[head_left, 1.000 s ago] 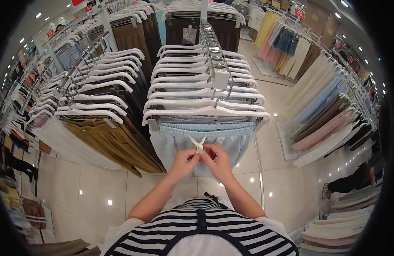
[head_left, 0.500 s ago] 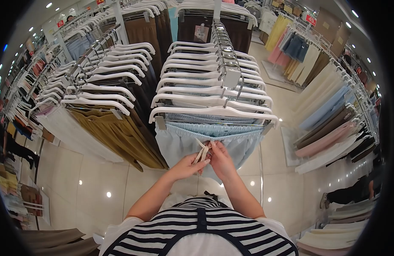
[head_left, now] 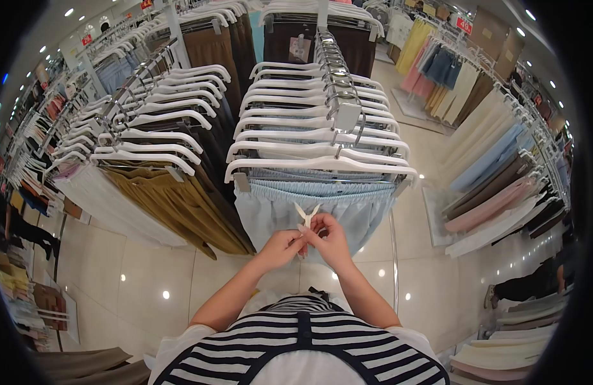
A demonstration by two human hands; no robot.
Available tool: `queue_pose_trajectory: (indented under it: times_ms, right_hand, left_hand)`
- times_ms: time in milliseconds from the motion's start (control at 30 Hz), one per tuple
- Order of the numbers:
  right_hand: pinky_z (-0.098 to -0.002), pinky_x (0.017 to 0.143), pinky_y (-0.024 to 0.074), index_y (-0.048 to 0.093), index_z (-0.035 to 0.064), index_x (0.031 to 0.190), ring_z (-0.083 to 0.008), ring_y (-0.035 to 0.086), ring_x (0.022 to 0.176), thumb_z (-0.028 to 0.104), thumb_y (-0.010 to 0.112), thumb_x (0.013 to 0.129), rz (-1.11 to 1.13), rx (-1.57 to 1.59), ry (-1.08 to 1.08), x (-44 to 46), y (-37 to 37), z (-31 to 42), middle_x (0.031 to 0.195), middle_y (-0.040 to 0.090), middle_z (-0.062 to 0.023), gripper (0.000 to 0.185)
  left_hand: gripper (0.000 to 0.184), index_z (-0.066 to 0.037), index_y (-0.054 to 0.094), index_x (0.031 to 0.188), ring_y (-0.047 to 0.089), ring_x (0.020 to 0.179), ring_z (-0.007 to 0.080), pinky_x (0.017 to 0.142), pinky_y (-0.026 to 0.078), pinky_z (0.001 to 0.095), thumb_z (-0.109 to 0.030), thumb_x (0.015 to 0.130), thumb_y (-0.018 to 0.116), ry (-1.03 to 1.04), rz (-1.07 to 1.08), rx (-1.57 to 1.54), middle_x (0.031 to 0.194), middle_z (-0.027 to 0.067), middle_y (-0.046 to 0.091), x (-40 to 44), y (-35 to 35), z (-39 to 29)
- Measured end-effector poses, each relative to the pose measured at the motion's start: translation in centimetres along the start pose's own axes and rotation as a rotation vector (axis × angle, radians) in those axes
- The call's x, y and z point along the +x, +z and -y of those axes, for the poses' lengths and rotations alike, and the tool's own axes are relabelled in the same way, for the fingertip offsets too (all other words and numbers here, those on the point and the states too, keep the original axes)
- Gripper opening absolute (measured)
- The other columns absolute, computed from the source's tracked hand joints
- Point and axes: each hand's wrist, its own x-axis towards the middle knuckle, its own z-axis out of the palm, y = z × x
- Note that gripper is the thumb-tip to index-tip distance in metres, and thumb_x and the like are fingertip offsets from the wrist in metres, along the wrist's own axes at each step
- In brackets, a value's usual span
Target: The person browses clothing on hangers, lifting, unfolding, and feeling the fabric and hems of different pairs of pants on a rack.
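Light blue pants (head_left: pixel 264 208) with a gathered elastic waist hang by clips from the front white hanger (head_left: pixel 319 165). A cream drawstring (head_left: pixel 307 212) comes from the middle of the waistband, its two strands parting in a V above my fingers. My left hand (head_left: pixel 282 249) and my right hand (head_left: pixel 328 236) meet in front of the pants, both with fingers pinched on the drawstring. Whether a knot sits between the fingertips is hidden.
Several white hangers with more garments line the metal rail (head_left: pixel 347 112) behind. Olive-brown pants (head_left: pixel 152 196) hang on the left rack. Skirts and pants in many colours fill the right rack (head_left: pixel 495 199). Another person's dark-clothed legs (head_left: pixel 527 282) show at the right.
Both hands have moved slightly down and closer together, pulling the drawstring lower. Its strands now spread in a V, where before they looped loosely between my fingers.
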Motion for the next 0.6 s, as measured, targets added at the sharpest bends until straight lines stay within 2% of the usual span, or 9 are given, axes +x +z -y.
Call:
queue_pose_trajectory:
  times_ms: [67,300,367,500,567,600]
  right_hand:
    - [-0.0199,0.049,0.0371,0.055,0.0027,0.077,-0.0055,0.047,0.057,0.008,0.062,0.075,-0.03,-0.234,-0.131,0.0,0.2,0.0,0.067,0.049,0.001,0.01]
    - [-0.0197,0.044,0.0334,0.054,0.0005,0.066,-0.0066,0.043,0.047,0.008,0.062,0.076,-0.077,-0.434,-0.265,0.3,-0.1,1.5,0.063,0.048,-0.0018,0.015]
    - [-0.0191,0.047,0.0344,0.054,0.0007,0.07,-0.006,0.044,0.051,0.007,0.061,0.076,-0.012,-0.313,-0.227,0.3,-0.4,1.5,0.064,0.048,-0.0012,0.011]
    - [-0.0201,0.048,0.0352,0.054,0.0022,0.071,-0.0065,0.045,0.055,0.01,0.059,0.079,-0.042,-0.124,-0.279,0.8,-0.8,2.0,0.066,0.049,-0.001,0.012]
    - [-0.0185,0.056,0.0361,0.053,0.0025,0.076,-0.005,0.045,0.063,0.009,0.054,0.083,-0.005,0.162,-0.146,0.8,-1.1,2.7,0.07,0.05,0.0009,0.009]
    - [-0.0185,0.056,0.0361,0.053,0.0025,0.076,-0.005,0.045,0.063,0.009,0.054,0.083,-0.004,0.163,-0.147,0.9,-1.0,3.0,0.07,0.05,0.0009,0.009]
  left_hand:
    - [0.023,0.005,0.056,0.079,0.055,0.062,0.0111,0.059,0.044,0.0242,-0.013,0.087,0.043,0.017,-0.011,0.079,0.066,0.0045,0.058,-0.1,-0.1,-0.1]
    - [0.027,0.004,0.058,0.084,0.056,0.062,0.0115,0.06,0.045,0.0244,-0.016,0.09,0.04,-0.034,-0.017,0.064,0.067,0.005,0.059,-0.2,-0.4,-0.6]
    - [0.031,0.004,0.059,0.087,0.056,0.066,0.0114,0.064,0.045,0.0251,-0.018,0.091,0.038,-0.02,-0.004,0.072,0.069,0.0049,0.06,-0.3,-0.4,-0.6]
    - [0.032,0.003,0.058,0.092,0.056,0.069,0.0113,0.068,0.045,0.0253,-0.02,0.092,0.036,0.002,-0.009,0.004,0.072,0.0049,0.06,-0.2,-0.3,0.0]
    - [0.033,0.002,0.057,0.094,0.056,0.071,0.0112,0.068,0.044,0.0245,-0.022,0.092,0.034,-0.036,-0.06,-0.135,0.076,0.0054,0.061,0.0,-0.6,0.2]
    - [0.033,0.002,0.057,0.094,0.056,0.071,0.0112,0.068,0.044,0.0245,-0.022,0.092,0.034,-0.035,-0.06,-0.134,0.076,0.0054,0.061,0.2,-0.7,0.1]
